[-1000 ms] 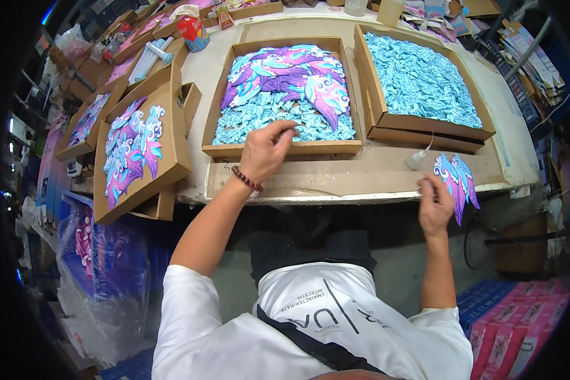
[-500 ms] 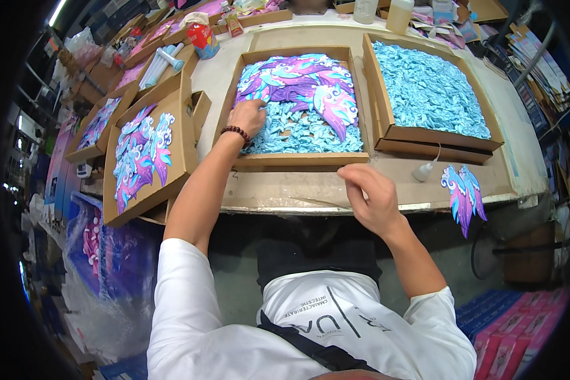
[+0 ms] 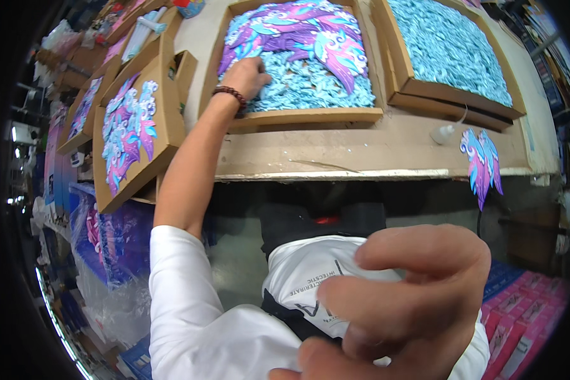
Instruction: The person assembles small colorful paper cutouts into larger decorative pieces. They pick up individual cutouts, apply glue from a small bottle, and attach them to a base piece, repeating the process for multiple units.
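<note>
My left hand (image 3: pixel 246 79), with a beaded bracelet at its wrist, rests over the left side of the middle cardboard box (image 3: pixel 310 116). Its fingers are curled down against the small light-blue pieces (image 3: pixel 310 85); whatever they grip is hidden. Purple, pink and blue wing-shaped cutouts (image 3: pixel 285 25) lie overlapped across the far half of that box. Close to the camera, my right hand (image 3: pixel 418 285) is raised in front of my shirt, fingers loosely bent and apart, with nothing seen in them.
A second box (image 3: pixel 449 47) full of light-blue pieces stands at the right. Near it are a small white glue bottle (image 3: pixel 443 133) and a wing cutout (image 3: pixel 482 166) overhanging the table edge. At the left, a tilted box (image 3: pixel 130 133) carries more cutouts. Pink packages (image 3: pixel 519 304) are stacked lower right.
My right hand has lifted from the table's front edge up toward the camera. My left hand stays at the middle box. The view has tipped downward, so the boxes sit higher.
</note>
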`<state>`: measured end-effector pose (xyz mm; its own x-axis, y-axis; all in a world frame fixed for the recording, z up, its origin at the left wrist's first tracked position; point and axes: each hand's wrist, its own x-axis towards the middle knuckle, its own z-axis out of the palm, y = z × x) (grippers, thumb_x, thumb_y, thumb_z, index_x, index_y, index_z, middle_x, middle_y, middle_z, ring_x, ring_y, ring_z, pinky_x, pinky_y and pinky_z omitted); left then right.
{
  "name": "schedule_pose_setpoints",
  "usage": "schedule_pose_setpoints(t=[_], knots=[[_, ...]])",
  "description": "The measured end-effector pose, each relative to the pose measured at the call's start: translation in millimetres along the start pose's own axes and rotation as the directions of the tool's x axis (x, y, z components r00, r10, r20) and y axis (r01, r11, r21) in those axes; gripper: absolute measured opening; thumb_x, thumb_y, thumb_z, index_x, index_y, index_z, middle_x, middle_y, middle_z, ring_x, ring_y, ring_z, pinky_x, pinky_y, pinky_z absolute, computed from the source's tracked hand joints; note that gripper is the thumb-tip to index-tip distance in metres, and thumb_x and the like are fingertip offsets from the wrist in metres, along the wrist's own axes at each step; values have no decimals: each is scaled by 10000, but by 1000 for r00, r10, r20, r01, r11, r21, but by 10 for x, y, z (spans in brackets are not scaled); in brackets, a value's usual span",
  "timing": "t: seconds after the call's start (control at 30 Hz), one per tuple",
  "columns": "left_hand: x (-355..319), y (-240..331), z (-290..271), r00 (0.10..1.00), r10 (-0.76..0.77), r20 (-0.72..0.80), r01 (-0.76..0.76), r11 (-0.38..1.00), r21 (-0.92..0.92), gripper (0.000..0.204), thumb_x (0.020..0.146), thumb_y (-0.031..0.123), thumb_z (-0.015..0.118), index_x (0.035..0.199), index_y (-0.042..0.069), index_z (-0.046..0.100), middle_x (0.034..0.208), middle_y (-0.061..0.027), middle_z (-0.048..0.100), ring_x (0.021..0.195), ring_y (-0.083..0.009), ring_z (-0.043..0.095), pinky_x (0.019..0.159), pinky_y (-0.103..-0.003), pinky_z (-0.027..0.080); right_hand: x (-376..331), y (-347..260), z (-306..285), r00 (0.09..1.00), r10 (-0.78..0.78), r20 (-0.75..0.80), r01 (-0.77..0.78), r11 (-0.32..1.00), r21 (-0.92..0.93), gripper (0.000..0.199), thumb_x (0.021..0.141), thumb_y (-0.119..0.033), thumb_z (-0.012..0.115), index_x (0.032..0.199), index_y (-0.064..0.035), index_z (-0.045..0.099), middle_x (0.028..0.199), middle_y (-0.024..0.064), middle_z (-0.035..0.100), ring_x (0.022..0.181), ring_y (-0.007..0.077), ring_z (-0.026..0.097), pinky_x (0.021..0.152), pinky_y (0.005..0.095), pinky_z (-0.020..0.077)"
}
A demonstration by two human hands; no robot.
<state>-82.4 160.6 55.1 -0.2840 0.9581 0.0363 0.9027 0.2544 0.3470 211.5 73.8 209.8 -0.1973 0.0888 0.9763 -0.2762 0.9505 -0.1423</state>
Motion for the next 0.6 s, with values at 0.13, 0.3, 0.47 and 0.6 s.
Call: schedule_pose_setpoints(t=[0.13, 0.3, 0.47, 0.6], knots=[[-54, -32, -48, 998, -58, -39, 57, 998, -38, 281, 761, 238, 749, 863, -10, 665, 845, -189, 679, 823, -319, 659, 738, -398, 501, 19, -34, -176, 914, 14, 406, -69, 990, 121, 206, 651, -110, 665, 856, -128, 664, 765, 25, 617, 656, 151, 575, 517, 262, 432], [-118, -87, -70, 999, -16, 43, 18, 998, -57, 199, 796, 150, 688, 913, -11, 682, 877, -198, 686, 835, -320, 665, 770, -385, 507, -314, 881, 124, 859, 203, 471, -78, 959, -273, 155, 712, -43, 639, 838, -131, 658, 822, 35, 631, 672, 214, 626, 559, 367, 494], [-251, -100, -122, 994, 18, -105, -34, 988, -150, 129, 809, 103, 682, 903, 15, 700, 868, -211, 679, 856, -330, 665, 783, -382, 516, -678, 1695, 161, 504, 728, 466, -314, 657, -686, 144, 830, -134, 592, 915, -106, 705, 929, 114, 661, 888, 302, 644, 784, 438, 514], [-336, -45, -135, 959, -235, -159, 81, 763, -642, 130, 816, 75, 680, 928, 10, 691, 868, -172, 697, 841, -308, 665, 775, -364, 516, -842, 1981, 296, 442, 808, 389, -240, 525, -817, 225, 834, -202, 626, 1003, -64, 680, 1035, 143, 659, 975, 335, 634, 847, 439, 499]])
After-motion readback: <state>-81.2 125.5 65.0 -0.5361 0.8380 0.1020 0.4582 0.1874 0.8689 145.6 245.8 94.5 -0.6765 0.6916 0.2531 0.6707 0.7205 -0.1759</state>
